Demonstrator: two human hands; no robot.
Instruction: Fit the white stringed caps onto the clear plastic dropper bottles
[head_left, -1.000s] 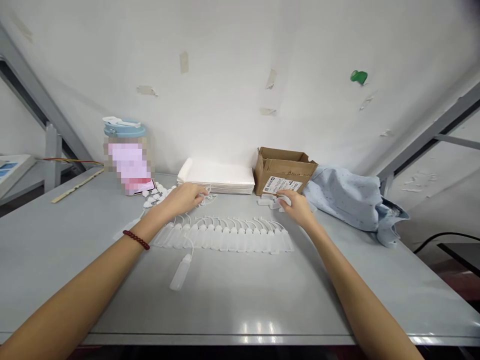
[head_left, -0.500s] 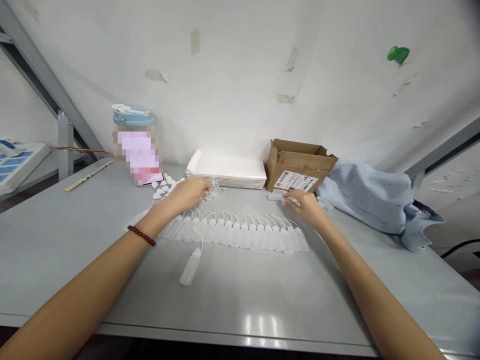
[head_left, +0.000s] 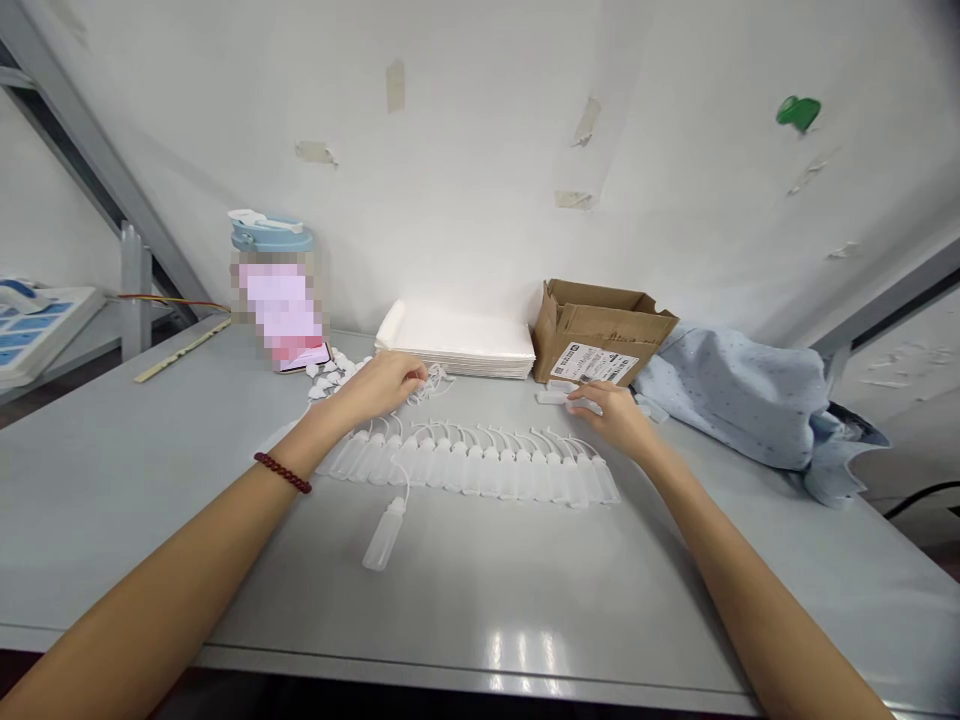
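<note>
My left hand (head_left: pixel 390 383) is closed in a pinch at the left edge of a small heap of thin white tubes (head_left: pixel 433 386). Whatever its fingertips hold is hidden. My right hand (head_left: pixel 613 410) has its fingers curled over small translucent plastic bottles (head_left: pixel 553 398) lying in front of the cardboard box, and it appears to grip one, partly covered. Between my arms stretches a row of similar bottles (head_left: pixel 491 473), each with a thin white tube at its top. One more tubed bottle (head_left: pixel 384 535) lies apart, nearer to me.
White caps or small pieces (head_left: pixel 330 372) lie behind my left wrist, beside a phone (head_left: pixel 289 315) leaning on a blue-lidded container (head_left: pixel 271 235). A stack of white sheets (head_left: pixel 465 340), a cardboard box (head_left: pixel 600 325) and a light blue cloth (head_left: pixel 735 395) line the back.
My left fingers have drawn slightly left, away from the tube heap. My right hand stays by the bottles, with its fingers shifted a little. The view has moved slightly.
</note>
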